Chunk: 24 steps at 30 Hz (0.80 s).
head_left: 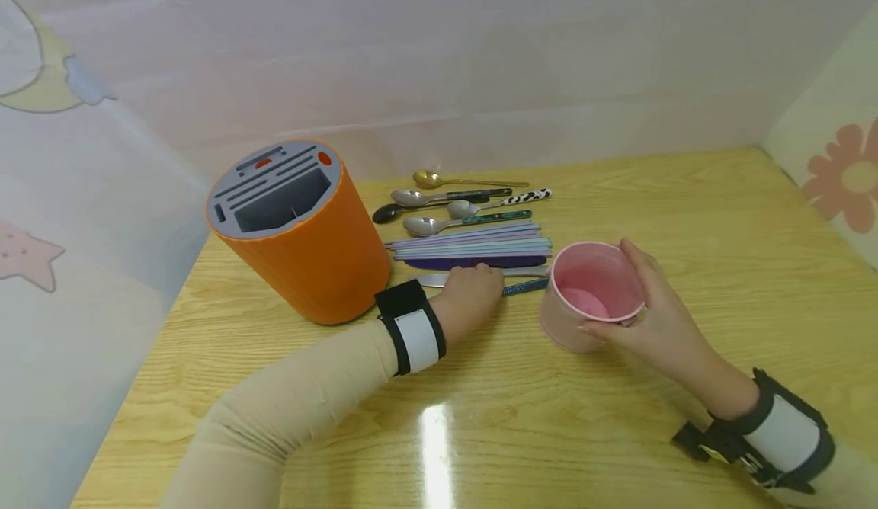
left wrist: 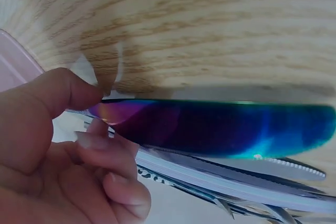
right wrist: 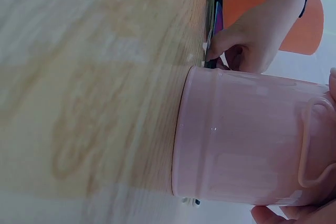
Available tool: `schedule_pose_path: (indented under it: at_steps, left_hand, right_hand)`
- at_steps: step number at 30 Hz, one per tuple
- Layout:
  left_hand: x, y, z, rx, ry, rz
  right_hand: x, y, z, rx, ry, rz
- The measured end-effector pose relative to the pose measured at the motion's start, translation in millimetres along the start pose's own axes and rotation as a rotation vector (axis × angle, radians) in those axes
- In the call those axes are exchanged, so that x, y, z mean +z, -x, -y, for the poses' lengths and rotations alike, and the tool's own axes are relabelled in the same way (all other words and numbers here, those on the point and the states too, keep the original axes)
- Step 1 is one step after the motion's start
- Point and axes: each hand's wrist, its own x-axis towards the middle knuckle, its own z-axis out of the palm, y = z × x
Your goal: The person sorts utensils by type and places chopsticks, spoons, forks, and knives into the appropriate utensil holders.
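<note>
With thumb and index finger, my left hand [head_left: 473,296] pinches a table knife at the neck. The knife's iridescent blue-purple blade [left wrist: 226,129] shows in the left wrist view, low over the wooden table. In the head view its glittery blue handle [head_left: 525,287] sticks out right of the hand, and the hand hides its blade. My right hand [head_left: 652,318] grips the pink cup [head_left: 572,334] near its rim, thumb on the near side and fingers on the far side. The cup stands upright with nothing visible inside. A silver knife [head_left: 428,280] and a purple knife [head_left: 446,263] lie just beyond the left hand.
An orange cutlery holder [head_left: 329,265] with a grey slotted top stands at the left. Pastel chopsticks [head_left: 473,242] lie behind the knives. Farther back are several spoons, among them a gold spoon [head_left: 473,182] and a cow-print-handled spoon [head_left: 524,198]. A pale wall closes the back.
</note>
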Motion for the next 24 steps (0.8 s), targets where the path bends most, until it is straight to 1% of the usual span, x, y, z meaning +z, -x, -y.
schedule_pose_path:
  at_steps: [3,6,8,10,13,17,19,22,24]
  left_hand:
    - [2.3,0.6,1.7,0.024,0.0,-0.001]
    - [2.3,2.2,4.7,0.055,-0.054,0.014]
    - [1.4,4.6,7.4,0.063,-0.092,0.02]
    - [-0.9,8.7,10.8,0.055,-0.113,0.031]
    - [-5.5,17.1,16.6,0.016,-0.086,0.006]
    - [-18.1,30.6,23.9,-0.042,-0.053,-0.079]
    - [-25.4,36.4,27.1,-0.063,-0.077,-0.137]
    - [-36.1,44.5,32.8,-0.083,-0.157,-0.218]
    - [-41.3,49.1,37.4,-0.083,-0.245,-0.298]
  right_hand:
    - [0.4,0.0,-0.3,-0.002,-0.001,0.0]
    - [0.7,0.0,-0.6,-0.006,-0.001,-0.004]
    - [0.8,0.3,-0.2,-0.011,-0.004,-0.008]
    - [1.0,0.2,-0.3,-0.016,-0.004,-0.011]
    - [1.0,0.3,-0.1,-0.019,-0.005,-0.012]
    - [0.6,0.4,0.2,-0.017,-0.006,-0.013]
    - [0.5,0.4,0.2,-0.015,-0.008,-0.013]
    - [0.6,0.1,-0.3,-0.014,-0.009,-0.014]
    - [0.7,0.5,-0.1,-0.014,-0.011,-0.015]
